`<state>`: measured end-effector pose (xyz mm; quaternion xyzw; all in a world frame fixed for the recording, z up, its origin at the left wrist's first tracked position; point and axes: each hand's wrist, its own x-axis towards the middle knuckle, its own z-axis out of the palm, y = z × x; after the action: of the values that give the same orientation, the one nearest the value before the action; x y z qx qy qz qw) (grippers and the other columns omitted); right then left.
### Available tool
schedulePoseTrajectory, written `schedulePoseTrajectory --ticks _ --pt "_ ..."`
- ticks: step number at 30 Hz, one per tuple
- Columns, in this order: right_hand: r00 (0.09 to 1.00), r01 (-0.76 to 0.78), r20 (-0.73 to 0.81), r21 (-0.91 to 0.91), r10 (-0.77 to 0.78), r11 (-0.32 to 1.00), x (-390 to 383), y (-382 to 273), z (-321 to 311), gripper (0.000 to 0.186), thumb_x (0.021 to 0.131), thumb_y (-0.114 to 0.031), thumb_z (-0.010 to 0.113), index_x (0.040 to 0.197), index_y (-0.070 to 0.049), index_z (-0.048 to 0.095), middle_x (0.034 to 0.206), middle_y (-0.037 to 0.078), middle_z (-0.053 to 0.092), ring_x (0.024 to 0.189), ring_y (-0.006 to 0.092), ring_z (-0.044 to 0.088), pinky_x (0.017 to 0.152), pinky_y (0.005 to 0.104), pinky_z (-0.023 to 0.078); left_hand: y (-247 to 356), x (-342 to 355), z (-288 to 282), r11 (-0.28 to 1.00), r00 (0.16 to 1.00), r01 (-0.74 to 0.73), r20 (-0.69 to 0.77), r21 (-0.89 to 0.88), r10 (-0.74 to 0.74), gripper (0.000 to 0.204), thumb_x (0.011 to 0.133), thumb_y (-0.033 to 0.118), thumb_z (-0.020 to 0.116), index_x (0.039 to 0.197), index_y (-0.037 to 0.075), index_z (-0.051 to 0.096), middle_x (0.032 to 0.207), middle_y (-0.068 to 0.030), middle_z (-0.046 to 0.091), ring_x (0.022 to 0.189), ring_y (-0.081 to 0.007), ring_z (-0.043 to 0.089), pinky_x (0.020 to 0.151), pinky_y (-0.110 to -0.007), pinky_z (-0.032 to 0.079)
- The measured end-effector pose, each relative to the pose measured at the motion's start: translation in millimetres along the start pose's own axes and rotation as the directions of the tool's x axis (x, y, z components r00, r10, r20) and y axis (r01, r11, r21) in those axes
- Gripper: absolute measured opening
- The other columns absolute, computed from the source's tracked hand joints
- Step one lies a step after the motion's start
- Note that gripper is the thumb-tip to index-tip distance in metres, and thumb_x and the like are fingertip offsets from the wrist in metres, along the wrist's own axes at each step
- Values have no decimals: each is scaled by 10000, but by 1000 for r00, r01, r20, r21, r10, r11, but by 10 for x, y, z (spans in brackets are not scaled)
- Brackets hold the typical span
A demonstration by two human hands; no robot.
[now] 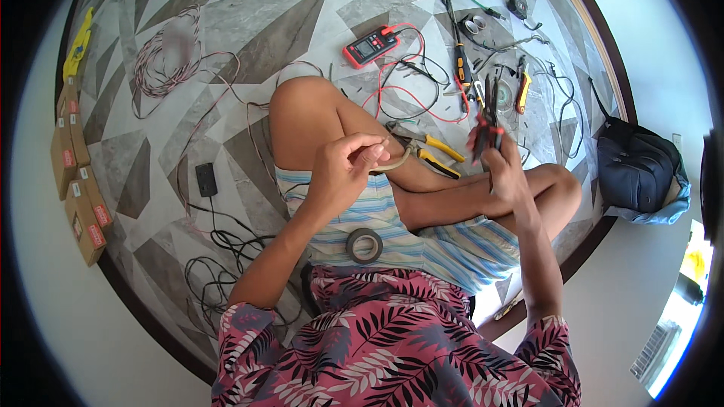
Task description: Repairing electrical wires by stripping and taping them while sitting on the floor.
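Note:
My left hand (353,169) is raised over my lap, with thumb and fingertips pinched on a thin pale cable (397,162) whose end curves toward my right. To its right, my right hand (504,169) is closed around dark pliers with red on the handles (491,105), their long jaws pointing away from me. Between the two hands, beyond my shin, yellow-handled cutting pliers (434,147) lie on the floor with their handles apart. A roll of black tape (364,246) rests on my striped shorts.
A red-and-black multimeter (369,47) with its leads lies ahead. Right of it are a long black-and-yellow tool (460,60) and a yellow-and-red cutter (523,90). Coiled wire (170,53) and black cables (215,279) lie left; boxes (84,215) line the left wall. A black backpack (637,166) stands right.

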<state>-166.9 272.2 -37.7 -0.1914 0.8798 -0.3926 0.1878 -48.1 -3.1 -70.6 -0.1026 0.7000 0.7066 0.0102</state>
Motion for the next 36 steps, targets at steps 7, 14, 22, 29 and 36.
schedulePoseTrajectory --ticks 7,14,22,29,36 --pt "782 -553 606 571 143 606 -502 -406 387 516 858 -145 517 1341 35 482 1137 108 604 1038 206 595 905 337 474 216 -26 155 973 996 -41 -62 226 57 213 981 114 640 1124 -34 696 907 -67 691 788 -104 615 711 -236 494" --pt "758 -588 647 624 82 514 -605 -300 517 661 809 -169 523 1431 24 407 1258 142 562 1181 270 558 1038 425 415 243 -48 218 997 995 -33 -95 70 39 183 924 68 688 1074 -36 671 873 -52 703 758 -79 621 685 -227 490" --pt "764 -542 639 565 85 622 -562 -431 445 384 838 -130 550 1192 18 568 1091 60 578 1027 165 516 919 300 408 267 -23 224 999 997 -15 -69 30 17 215 890 36 712 1015 -24 548 852 -81 695 774 -78 634 682 -234 509" --pt "775 -504 628 545 72 670 -526 -439 431 367 800 -109 559 1148 8 555 1079 54 566 1040 157 499 941 297 388 252 -13 223 997 996 -44 -72 58 48 236 850 6 686 981 -18 492 804 -143 694 737 -219 720 699 -313 559" --pt "782 -478 619 518 74 709 -515 -437 430 390 784 -100 567 1159 5 540 1078 56 547 1038 155 482 931 296 383 246 -15 211 998 999 -20 -38 62 23 269 876 19 715 990 -8 473 843 -110 681 780 -91 650 697 -236 533"
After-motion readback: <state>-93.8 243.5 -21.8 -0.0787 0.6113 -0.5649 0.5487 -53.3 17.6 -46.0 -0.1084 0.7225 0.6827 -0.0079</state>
